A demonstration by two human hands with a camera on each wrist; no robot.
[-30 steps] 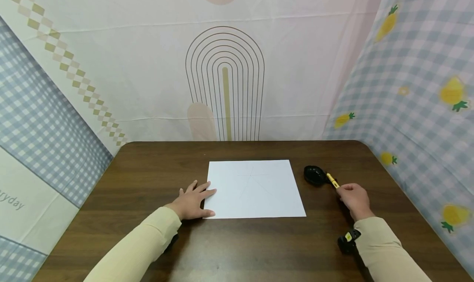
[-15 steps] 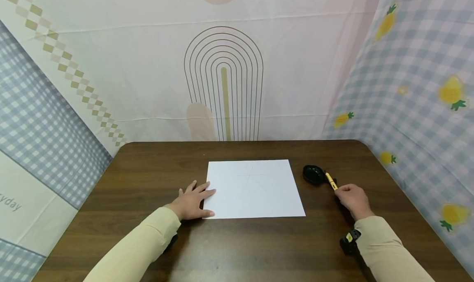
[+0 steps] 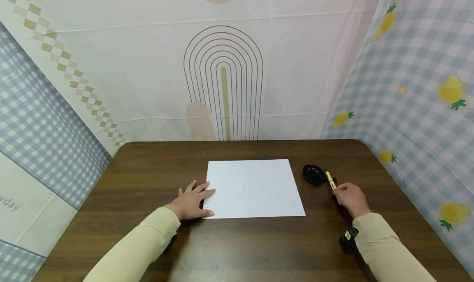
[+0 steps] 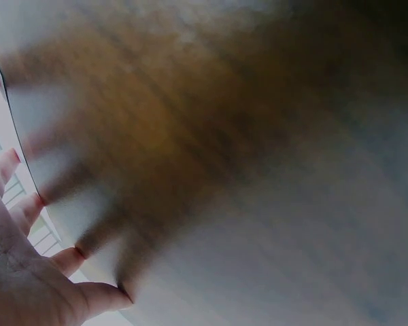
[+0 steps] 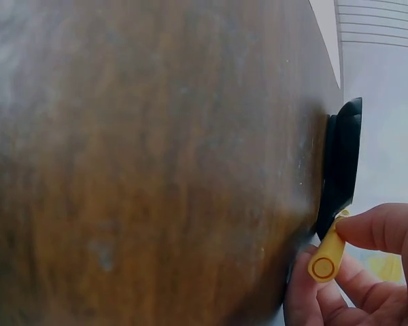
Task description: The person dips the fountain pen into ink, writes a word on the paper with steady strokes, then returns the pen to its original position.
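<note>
A white sheet of paper (image 3: pixel 266 199) lies on the table, bearing faint thin lines like part of a star. My left hand (image 3: pixel 191 202) rests with spread fingers across its left edge; the left wrist view shows the fingertips on the surface. To the right of the sheet, my right hand (image 3: pixel 352 199) pinches a yellow pen (image 3: pixel 331 180) between thumb and fingers. The pen's round end (image 5: pixel 323 267) faces the right wrist camera. Its far end is close to a glossy black oval object (image 3: pixel 313 174) with a short stem; whether they touch I cannot tell.
A dark wooden table (image 3: pixel 252 249) stands against a pale patterned cloth (image 3: pixel 296 80). Checked cloth (image 3: pixel 411 105) with pineapple prints hangs along the right side, and more checked cloth (image 3: pixel 48 84) hangs at the left. A black wrist device (image 3: pixel 348 240) sits under my right sleeve.
My right hand has shifted slightly left, and the pen has turned a little more upright in the head view. My left hand and the paper hold their place.
</note>
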